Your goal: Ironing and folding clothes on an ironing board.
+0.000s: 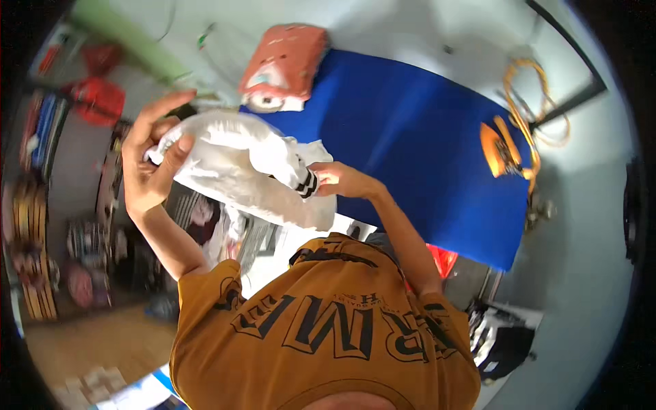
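A white garment [225, 179] with black stripes on its cuff [308, 184] is stretched between my two hands, in front of my chest. My left hand [154, 154] pinches one end of it between thumb and fingers, the index finger raised. The fingers of my right hand [341, 179] are closed on the garment beside the striped cuff, partly hidden by the cloth. Below and to the right lies a blue-covered surface [400, 138]. On its far right rests an orange clothes iron [494, 148].
A coral-coloured folded bundle [287, 61] sits at the blue surface's far left corner. The iron's yellow cord [535, 148] loops over a dark bar at right. Shelves with folded items [38, 215] and a red bag [100, 100] stand at left. Dark clothes [505, 348] lie low at right.
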{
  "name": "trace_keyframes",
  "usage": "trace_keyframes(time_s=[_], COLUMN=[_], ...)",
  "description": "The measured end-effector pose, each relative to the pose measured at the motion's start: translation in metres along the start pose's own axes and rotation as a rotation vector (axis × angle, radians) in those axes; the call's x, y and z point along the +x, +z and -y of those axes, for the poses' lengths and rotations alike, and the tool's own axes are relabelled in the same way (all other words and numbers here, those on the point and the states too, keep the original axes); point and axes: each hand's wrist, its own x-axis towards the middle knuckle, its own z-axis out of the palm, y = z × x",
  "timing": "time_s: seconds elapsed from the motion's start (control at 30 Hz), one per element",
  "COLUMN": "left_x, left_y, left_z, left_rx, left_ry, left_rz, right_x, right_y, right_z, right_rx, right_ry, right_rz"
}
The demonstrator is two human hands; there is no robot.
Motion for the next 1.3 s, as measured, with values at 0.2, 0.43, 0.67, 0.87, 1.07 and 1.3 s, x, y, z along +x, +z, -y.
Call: trace_keyframes(time_s=[0.2, 0.43, 0.67, 0.87, 1.07, 1.3], left_x=[-0.076, -0.091, -0.003, 0.081, 0.124, 0.091], left_y=[-0.040, -0.070, 0.072, 0.305, 0.471, 0.507], left_z=[-0.047, -0.073, 0.104, 0.178, 0.228, 0.274], left_rx=[0.105, 0.193, 0.128, -0.178, 0.061, 0.474], left_ry=[-0.216, -0.415, -0.324, -0.207, -0.284, -0.402], left_rz=[-0.251, -0.008, 0.174, 0.463, 0.637, 0.502], right_x=[0.023, -0.016, -0.131, -0.256, -0.271, -0.268], right_y=[0.102, 0.077, 0.000, -0.028, -0.124, -0.182], right_z=[0.014, 0.066, 0.032, -0.023, -0.098, -0.147], right_rx=[0.213, 0.109, 0.053, 0.117, 0.236, -0.297], right_ry=[-0.216, -0.186, -0.240, -0.155, -0.067, 0.315], right_rz=[0.029, -0.374, -1.019, -1.285, -1.414, -1.258])
